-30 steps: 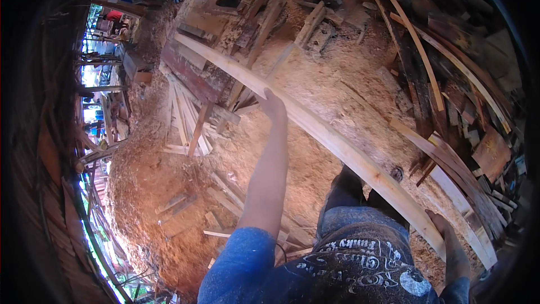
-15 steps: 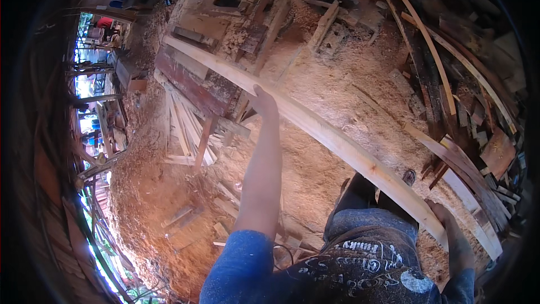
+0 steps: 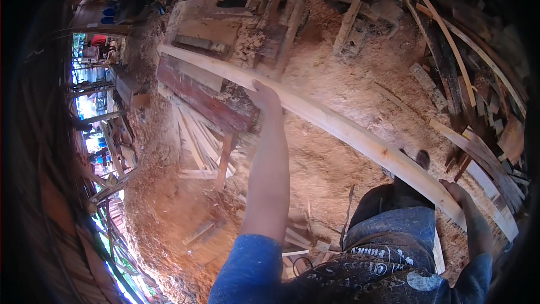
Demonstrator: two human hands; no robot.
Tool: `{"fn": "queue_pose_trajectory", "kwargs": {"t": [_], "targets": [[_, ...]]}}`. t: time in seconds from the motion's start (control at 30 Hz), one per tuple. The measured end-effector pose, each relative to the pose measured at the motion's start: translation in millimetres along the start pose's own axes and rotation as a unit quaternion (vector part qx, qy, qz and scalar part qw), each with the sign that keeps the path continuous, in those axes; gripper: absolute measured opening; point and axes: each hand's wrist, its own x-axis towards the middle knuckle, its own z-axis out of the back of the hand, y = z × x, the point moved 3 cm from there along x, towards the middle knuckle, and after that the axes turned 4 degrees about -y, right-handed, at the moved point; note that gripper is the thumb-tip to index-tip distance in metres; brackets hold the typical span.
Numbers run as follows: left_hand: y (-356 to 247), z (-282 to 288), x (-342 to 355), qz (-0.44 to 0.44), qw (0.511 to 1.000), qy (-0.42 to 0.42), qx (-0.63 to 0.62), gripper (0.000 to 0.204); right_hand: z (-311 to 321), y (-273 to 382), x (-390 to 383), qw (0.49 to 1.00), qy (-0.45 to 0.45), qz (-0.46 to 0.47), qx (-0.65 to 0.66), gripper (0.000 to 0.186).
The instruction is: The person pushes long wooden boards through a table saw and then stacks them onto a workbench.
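A long, pale wooden plank runs diagonally from the upper middle to the lower right. My left hand grips it along its farther half. Near its closer end, my right hand is closed on it. The far end of the plank lies over or just above a low work surface with a dark red board, some scraps and sawdust; I cannot tell if they touch. My legs and one foot show beneath the plank.
Sawdust covers the floor. A bundle of pale strips lies left of centre. Boards and long offcuts are heaped along the right, with more timber at the back. An open-sided shed edge with daylight runs along the left.
My hands and the plank have shifted right in the picture, the left hand slightly upward, the right higher. The view has moved and my foot has stepped forward.
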Motion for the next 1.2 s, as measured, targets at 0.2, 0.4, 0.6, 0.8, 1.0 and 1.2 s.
{"fn": "queue_pose_trajectory", "kwargs": {"t": [0.2,0.4,0.6,0.8,1.0,1.2], "targets": [[-24,-1,43,0.041,0.999,-0.011,0.018,0.067,-20,46,14,0.999,-0.006,0.011,-0.029,0.068],[-28,-7,104,0.028,0.995,-0.018,0.091,0.068,-37,118,6,0.995,-0.015,0.005,-0.094,0.072],[-13,-8,185,0.035,0.986,-0.023,0.161,0.074,-54,173,15,0.997,0.045,-0.028,-0.062,0.077],[-5,-12,248,0.005,0.991,-0.020,0.133,0.071,-80,195,49,0.996,0.039,-0.007,-0.083,0.083],[-18,-15,297,0.041,0.980,-0.019,0.194,0.071,-102,257,47,0.994,0.028,0.008,-0.109,0.083],[-9,-20,363,0.031,0.978,-0.026,0.203,0.069,-129,307,64,0.996,0.043,-0.007,-0.080,0.084]]}}
